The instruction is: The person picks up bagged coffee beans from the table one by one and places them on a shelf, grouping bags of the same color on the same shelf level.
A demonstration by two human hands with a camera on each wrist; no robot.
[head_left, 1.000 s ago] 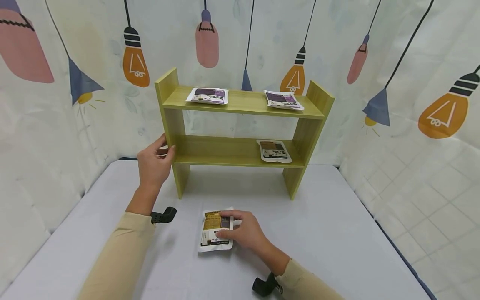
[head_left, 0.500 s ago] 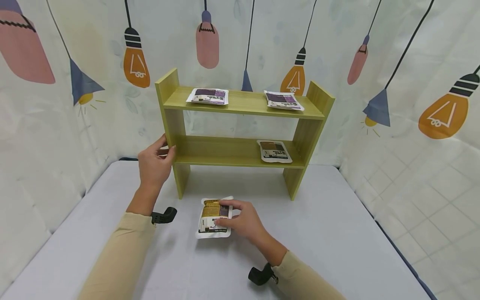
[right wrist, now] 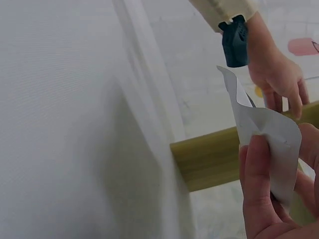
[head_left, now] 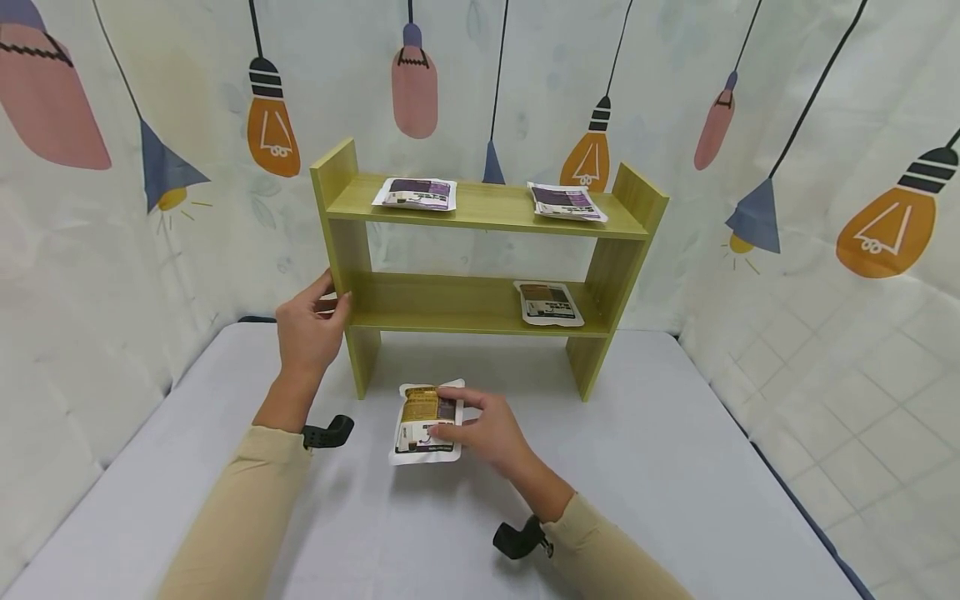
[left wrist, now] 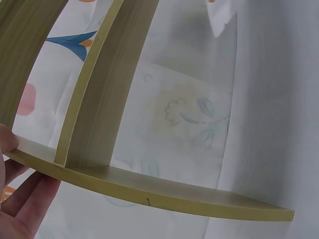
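Note:
A white pouch (head_left: 424, 423) with a gold and black printed label is held by my right hand (head_left: 491, 437), which pinches its right edge in front of the shelf. In the right wrist view the pouch's plain side (right wrist: 269, 132) bends between thumb and fingers, above the cloth. My left hand (head_left: 311, 327) grips the left side panel of a yellow-green two-tier wooden shelf (head_left: 435, 304). From the left wrist, its fingers (left wrist: 37, 199) wrap the panel's edge near the lower board. Another pouch (head_left: 550, 302) of similar look lies at the right of the lower board.
On the top board lie two purple-labelled pouches, one at left (head_left: 416, 193) and one at right (head_left: 566, 202). A white cloth covers the table (head_left: 637, 483). Close behind the shelf hangs a white backdrop (head_left: 480, 100) printed with lamps. Black wrist cameras sit on both forearms.
My right hand has lifted the gold-labelled pouch off the table and moved it forward, toward the shelf. The left hand stays on the side panel, and the shelf has not moved.

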